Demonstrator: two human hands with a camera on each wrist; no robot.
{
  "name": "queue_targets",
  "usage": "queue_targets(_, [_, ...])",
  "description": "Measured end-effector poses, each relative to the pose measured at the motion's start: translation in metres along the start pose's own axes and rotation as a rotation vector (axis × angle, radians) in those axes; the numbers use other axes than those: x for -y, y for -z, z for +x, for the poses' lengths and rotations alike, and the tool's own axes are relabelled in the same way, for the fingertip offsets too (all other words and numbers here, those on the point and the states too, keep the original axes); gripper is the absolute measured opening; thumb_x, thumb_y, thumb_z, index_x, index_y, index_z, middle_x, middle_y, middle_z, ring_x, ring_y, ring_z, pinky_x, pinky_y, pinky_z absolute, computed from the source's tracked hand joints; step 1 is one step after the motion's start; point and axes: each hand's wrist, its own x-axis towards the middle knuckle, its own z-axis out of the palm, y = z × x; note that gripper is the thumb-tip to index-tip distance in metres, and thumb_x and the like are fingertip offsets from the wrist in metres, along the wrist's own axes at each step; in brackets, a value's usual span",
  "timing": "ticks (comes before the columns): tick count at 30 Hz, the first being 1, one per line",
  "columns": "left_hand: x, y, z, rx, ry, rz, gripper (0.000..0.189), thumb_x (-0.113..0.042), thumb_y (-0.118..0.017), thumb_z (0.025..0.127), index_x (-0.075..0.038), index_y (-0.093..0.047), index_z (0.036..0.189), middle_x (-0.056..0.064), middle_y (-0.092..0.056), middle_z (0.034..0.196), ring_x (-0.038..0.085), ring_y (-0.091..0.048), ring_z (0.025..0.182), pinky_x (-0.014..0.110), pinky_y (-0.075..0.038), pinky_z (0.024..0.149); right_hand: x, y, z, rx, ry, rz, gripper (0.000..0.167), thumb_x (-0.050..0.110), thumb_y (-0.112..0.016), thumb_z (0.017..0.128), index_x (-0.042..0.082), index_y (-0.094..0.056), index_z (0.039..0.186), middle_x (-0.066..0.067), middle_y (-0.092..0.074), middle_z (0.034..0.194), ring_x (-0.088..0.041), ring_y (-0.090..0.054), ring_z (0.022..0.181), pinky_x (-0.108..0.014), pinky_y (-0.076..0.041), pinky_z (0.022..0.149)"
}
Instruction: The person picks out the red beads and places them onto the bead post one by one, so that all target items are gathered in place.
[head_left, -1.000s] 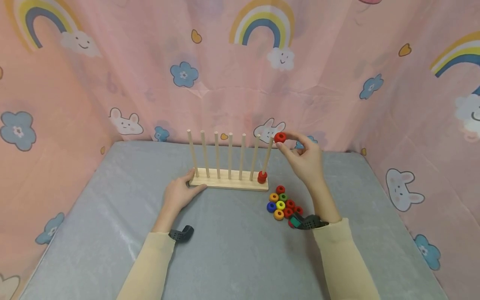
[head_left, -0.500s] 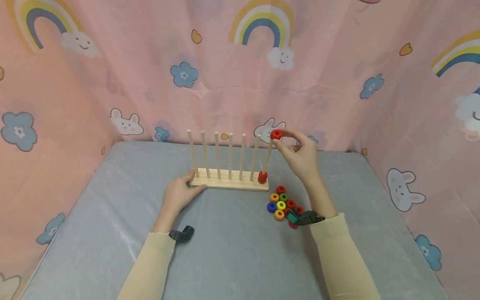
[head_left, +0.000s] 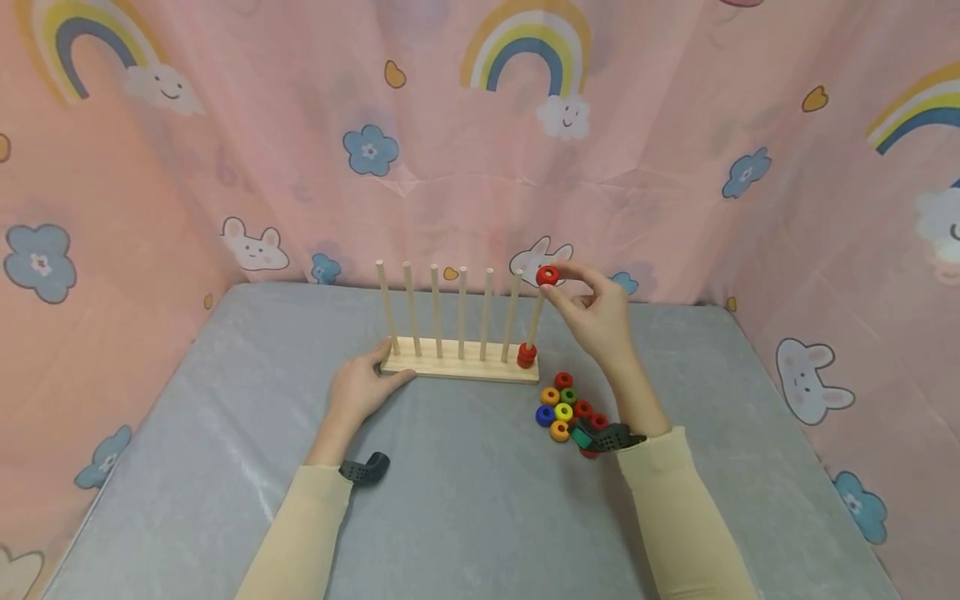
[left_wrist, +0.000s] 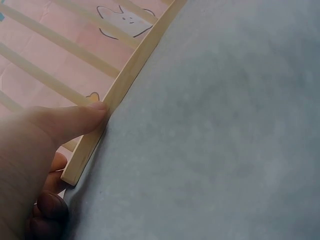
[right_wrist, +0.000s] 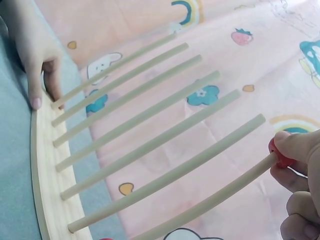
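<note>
A wooden peg rack [head_left: 457,364] with a row of upright pegs stands on the table. My left hand [head_left: 362,387] grips its left end, thumb along the front edge [left_wrist: 127,80] and fingers behind. Between thumb and fingertips, my right hand [head_left: 600,317] pinches a red bead [head_left: 547,275] at the top of the rightmost peg [right_wrist: 215,200]. In the right wrist view the peg's tip meets the bead's hole; how far it reaches inside is hidden. Red beads [head_left: 527,356] sit stacked at the foot of that same peg. The other pegs carry no beads.
Several loose beads lie to the right of the rack, among them a blue bead [head_left: 545,415], a yellow bead [head_left: 563,412] and a green bead [head_left: 568,396]. The right wrist camera [head_left: 607,436] partly covers some. A pink patterned curtain [head_left: 420,200] hangs behind the grey table [head_left: 450,500].
My right hand has moved left with the red bead, rising slightly and then dropping a little, from beside the rightmost peg onto its top. The left hand keeps its grip on the rack.
</note>
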Motion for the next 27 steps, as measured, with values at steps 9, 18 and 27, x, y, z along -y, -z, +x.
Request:
queue_targets(9, [-0.0001, -0.0012, -0.0035, 0.003, -0.005, -0.011, 0.084, -0.054, -0.079, 0.091, -0.008, -0.052, 0.156, 0.019, -0.057, 0.151, 0.047, -0.065, 0.126, 0.056, -0.057, 0.09, -0.0043, -0.0012, -0.0064, 0.0, -0.005, -0.017, 0.035, 0.018, -0.079, 0.099, 0.005, -0.073, 0.13, -0.017, -0.071, 0.122, -0.007, -0.029, 0.039, -0.022, -0.027, 0.043])
queue_targets(18, [-0.001, -0.0015, -0.005, -0.002, 0.015, -0.013, 0.083, -0.053, -0.08, 0.091, -0.009, -0.052, 0.156, 0.019, -0.057, 0.152, 0.046, -0.063, 0.13, 0.058, -0.055, 0.098, -0.0089, -0.0017, -0.0083, 0.002, -0.012, -0.049, 0.036, 0.02, -0.08, 0.098, 0.005, -0.073, 0.13, -0.017, -0.072, 0.122, -0.008, -0.031, 0.038, -0.022, -0.028, 0.043])
queue_targets(27, [-0.0022, 0.0007, -0.0026, -0.012, 0.01, -0.002, 0.083, -0.054, -0.08, 0.091, -0.009, -0.053, 0.156, 0.02, -0.059, 0.149, 0.047, -0.066, 0.124, 0.056, -0.057, 0.091, -0.0067, -0.0016, -0.0079, -0.009, -0.005, -0.055, 0.036, 0.02, -0.08, 0.098, 0.005, -0.074, 0.13, -0.018, -0.073, 0.123, -0.006, -0.026, 0.037, -0.023, -0.024, 0.042])
